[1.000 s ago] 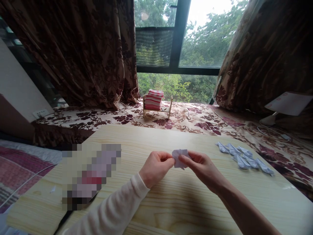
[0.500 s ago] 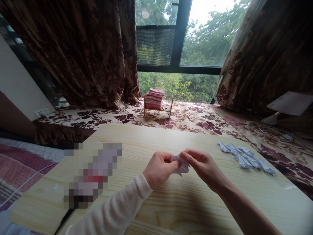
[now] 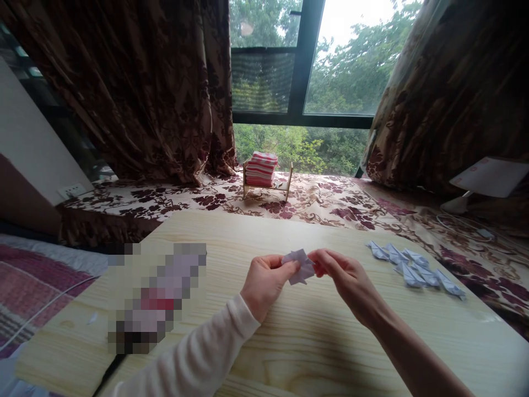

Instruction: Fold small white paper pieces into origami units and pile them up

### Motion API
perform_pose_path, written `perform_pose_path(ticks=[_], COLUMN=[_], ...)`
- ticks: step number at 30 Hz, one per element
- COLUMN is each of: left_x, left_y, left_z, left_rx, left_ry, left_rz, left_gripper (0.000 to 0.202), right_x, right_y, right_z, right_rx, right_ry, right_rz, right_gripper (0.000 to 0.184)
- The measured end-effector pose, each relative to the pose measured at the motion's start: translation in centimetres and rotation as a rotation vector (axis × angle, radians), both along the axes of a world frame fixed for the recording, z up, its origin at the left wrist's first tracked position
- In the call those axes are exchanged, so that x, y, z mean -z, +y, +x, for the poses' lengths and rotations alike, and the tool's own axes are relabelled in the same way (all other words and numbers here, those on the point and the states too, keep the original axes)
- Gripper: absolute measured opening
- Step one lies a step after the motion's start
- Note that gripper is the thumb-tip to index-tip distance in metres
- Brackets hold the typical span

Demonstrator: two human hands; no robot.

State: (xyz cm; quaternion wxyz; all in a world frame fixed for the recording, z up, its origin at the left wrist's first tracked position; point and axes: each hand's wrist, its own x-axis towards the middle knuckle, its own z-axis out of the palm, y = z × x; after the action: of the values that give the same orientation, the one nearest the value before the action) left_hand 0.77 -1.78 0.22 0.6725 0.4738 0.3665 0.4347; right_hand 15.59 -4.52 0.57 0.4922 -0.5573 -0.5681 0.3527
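Paper (image 3: 305, 269) is pinched in the left hand (image 3: 263, 282); grip by the right hand (image 3: 343, 278) cannot be told; light, even pressure is advised.

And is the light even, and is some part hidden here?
Head view: uneven, white sky beyond the window, dark right curtain; head view: soft shadow on the table near the right hand, coarse pixel blocks covering something at picture left.

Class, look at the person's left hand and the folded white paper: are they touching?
Touching. The head view shows the left hand pinching the folded white paper, its thumb lying across the paper's visible face.
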Motion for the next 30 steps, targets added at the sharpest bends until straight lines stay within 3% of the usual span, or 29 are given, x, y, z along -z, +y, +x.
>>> perform_pose_path(ticks=[10, 15, 20, 26, 30], left_x=[-0.5, -0.6, -0.1, -0.1, -0.2], left_y=[-0.3, -0.4, 0.0, 0.2, 1.0], left_z=[0.0, 0.0, -0.2, -0.4, -0.9], left_rx=[0.033, 0.057, 0.061, 0.111, -0.038], left_ry=[0.03, 0.013, -0.015, 0.02, 0.097], left_rz=[-0.002, -0.01, -0.076, -0.063, -0.017], left_gripper=[0.014, 0.012, 0.021, 0.03, 0.037], right_x=[0.7, 0.8, 0.2, -0.3, -0.1], right_y=[0.0, 0.0, 0.2, -0.2, 0.0], right_z=[-0.6, -0.5, 0.3, 0.1, 0.6], right_rx=[-0.093, -0.043, 0.022, -0.074, 0.022], right_ry=[0.035, -0.039, 0.02, 0.034, 0.052], right_rz=[0.024, 0.052, 0.008, -0.043, -0.032], right_gripper=[0.035, 0.041, 0.046, 0.035, 0.035])
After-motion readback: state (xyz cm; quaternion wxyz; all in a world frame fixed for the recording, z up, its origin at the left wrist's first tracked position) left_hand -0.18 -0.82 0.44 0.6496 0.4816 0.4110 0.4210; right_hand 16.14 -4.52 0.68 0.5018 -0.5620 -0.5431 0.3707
